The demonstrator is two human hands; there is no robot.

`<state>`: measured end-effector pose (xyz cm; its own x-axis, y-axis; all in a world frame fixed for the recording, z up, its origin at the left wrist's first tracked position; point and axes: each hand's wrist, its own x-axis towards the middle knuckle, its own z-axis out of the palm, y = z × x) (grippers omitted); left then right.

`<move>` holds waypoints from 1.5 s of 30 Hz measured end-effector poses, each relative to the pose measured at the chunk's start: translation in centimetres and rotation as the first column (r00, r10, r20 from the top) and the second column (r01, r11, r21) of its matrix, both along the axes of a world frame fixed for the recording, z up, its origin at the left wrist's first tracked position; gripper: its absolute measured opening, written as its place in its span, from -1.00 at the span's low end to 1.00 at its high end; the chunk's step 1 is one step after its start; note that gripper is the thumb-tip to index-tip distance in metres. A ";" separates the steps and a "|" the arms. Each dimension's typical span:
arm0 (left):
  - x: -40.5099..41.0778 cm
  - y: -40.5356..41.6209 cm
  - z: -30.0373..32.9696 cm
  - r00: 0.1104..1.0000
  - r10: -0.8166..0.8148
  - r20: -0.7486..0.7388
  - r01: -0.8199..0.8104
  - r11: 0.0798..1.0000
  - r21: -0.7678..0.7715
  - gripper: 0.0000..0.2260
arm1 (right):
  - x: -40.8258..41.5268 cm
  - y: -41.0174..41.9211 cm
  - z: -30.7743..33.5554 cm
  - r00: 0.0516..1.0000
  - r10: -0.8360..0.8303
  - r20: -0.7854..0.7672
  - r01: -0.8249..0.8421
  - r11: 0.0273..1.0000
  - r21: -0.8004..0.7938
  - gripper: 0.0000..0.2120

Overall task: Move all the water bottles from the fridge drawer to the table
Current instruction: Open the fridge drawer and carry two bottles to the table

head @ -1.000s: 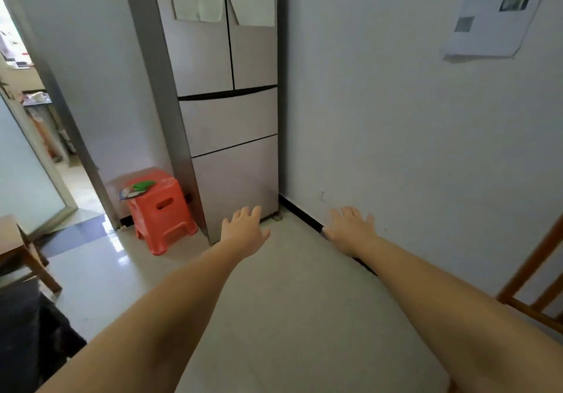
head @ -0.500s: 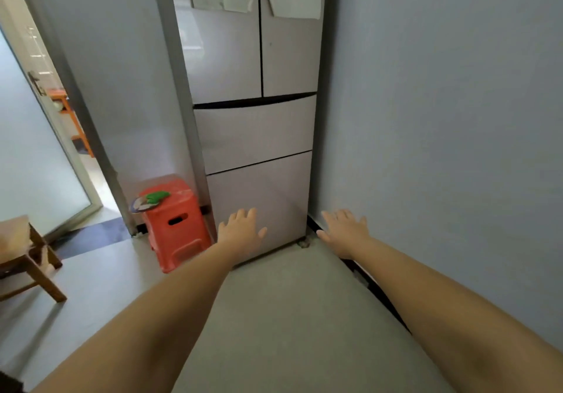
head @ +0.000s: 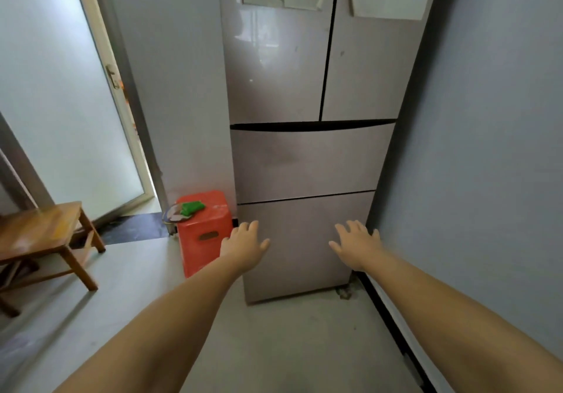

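A tall beige fridge [head: 307, 73] stands straight ahead against the right wall. Its two upper doors, its middle drawer [head: 309, 161] and its bottom drawer [head: 301, 246] are all closed. No water bottles are visible. My left hand [head: 243, 245] is stretched out in front of the bottom drawer's left side, fingers spread and empty. My right hand [head: 356, 245] is held out in front of the drawer's right side, also spread and empty. I cannot tell whether either hand touches the drawer front.
An orange plastic stool [head: 204, 234] with a green item on top stands left of the fridge. A low wooden table [head: 39, 234] sits at the far left. A frosted glass door [head: 61, 88] stands ajar behind it. The grey wall [head: 487, 149] runs along my right.
The view has swung right and closer, bringing the fridge to the centre. Both hands now hang in front of the bottom drawer instead of over the floor.
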<state>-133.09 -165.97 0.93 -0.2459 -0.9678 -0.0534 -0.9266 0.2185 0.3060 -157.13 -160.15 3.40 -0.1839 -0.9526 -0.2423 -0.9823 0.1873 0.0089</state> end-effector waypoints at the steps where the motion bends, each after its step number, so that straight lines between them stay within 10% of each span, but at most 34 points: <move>1: 0.0 -1.9 -0.2 1.000 0.008 0.005 -0.008 1.000 -0.001 -0.46 | 0.1 -1.9 -0.2 1.000 0.020 0.000 -0.020 1.000 0.000 -0.45; 13: -0.4 -28.3 1.4 0.982 0.129 -0.134 -0.123 0.991 0.055 -0.39 | 0.4 -27.3 2.2 0.992 0.087 0.095 -0.071 0.985 -0.158 -0.44; 24: 0.1 -39.4 -1.1 0.660 0.336 -0.672 -0.230 0.942 0.245 -0.22 | 3.5 -40.2 3.1 0.967 0.240 0.083 -0.193 0.908 -0.372 -0.39; 39: 0.3 -38.4 -0.6 0.712 0.312 -0.629 -0.250 0.950 0.188 -0.50 | 3.7 -39.2 1.5 0.969 0.219 0.116 -0.144 0.878 -0.456 -0.41; 45: 0.5 -30.8 -0.2 0.766 0.229 -0.600 -0.145 0.972 0.186 -0.31 | 1.8 -33.6 0.5 0.954 0.276 0.119 -0.175 0.833 -0.525 -0.44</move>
<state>-132.55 -196.77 0.73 -0.0815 -0.9939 -0.0741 -0.5504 -0.0171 0.8347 -155.38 -193.75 3.86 0.0507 -0.9603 0.2742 -0.9719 -0.1107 -0.2080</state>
